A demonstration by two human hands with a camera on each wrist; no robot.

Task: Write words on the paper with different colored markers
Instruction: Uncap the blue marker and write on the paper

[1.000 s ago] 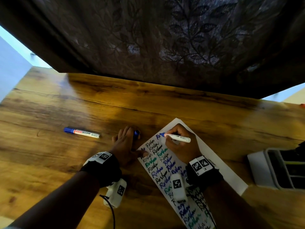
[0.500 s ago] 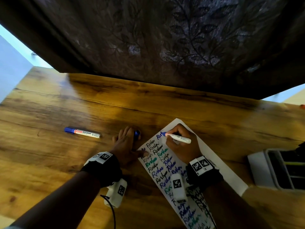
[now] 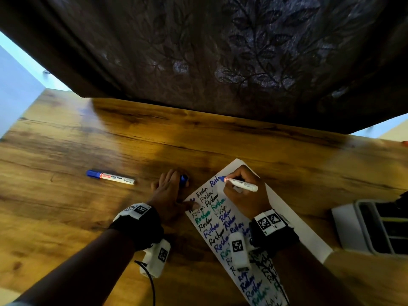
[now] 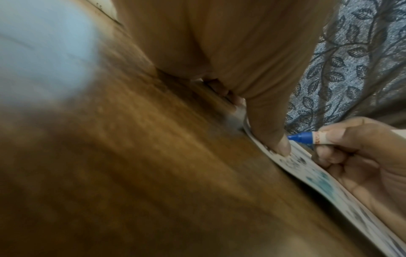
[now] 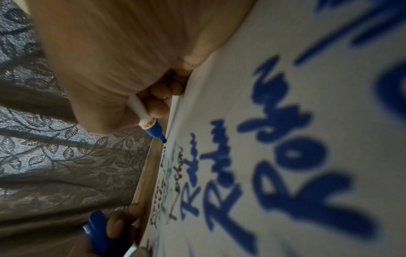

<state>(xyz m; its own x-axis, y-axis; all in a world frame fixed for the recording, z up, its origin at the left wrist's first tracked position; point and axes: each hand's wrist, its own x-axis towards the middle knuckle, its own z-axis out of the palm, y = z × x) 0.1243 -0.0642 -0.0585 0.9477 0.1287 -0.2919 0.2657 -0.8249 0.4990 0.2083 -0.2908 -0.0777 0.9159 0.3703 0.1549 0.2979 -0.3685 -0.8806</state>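
A white paper (image 3: 284, 202) covered with rows of blue, black and green words lies on the wooden table (image 3: 88, 217). My right hand (image 3: 237, 176) grips a white marker with a blue tip (image 3: 240, 184), and the tip touches the paper's top line beside fresh blue letters. In the right wrist view the marker (image 5: 149, 127) meets the paper (image 5: 296, 113) near its far edge. My left hand (image 3: 174, 184) holds the blue cap (image 3: 183, 179) in its fingers while its thumb (image 4: 274, 139) presses the paper's left edge.
Another blue-capped white marker (image 3: 110, 176) lies on the table to the left of my left hand. A grey tray (image 3: 344, 228) with dark compartments stands at the right edge. A dark leaf-patterned curtain (image 3: 220, 51) hangs along the table's far side.
The marker tip has crept right along the top line, and the blue word there has grown by a few letters. The left hand has stayed put.
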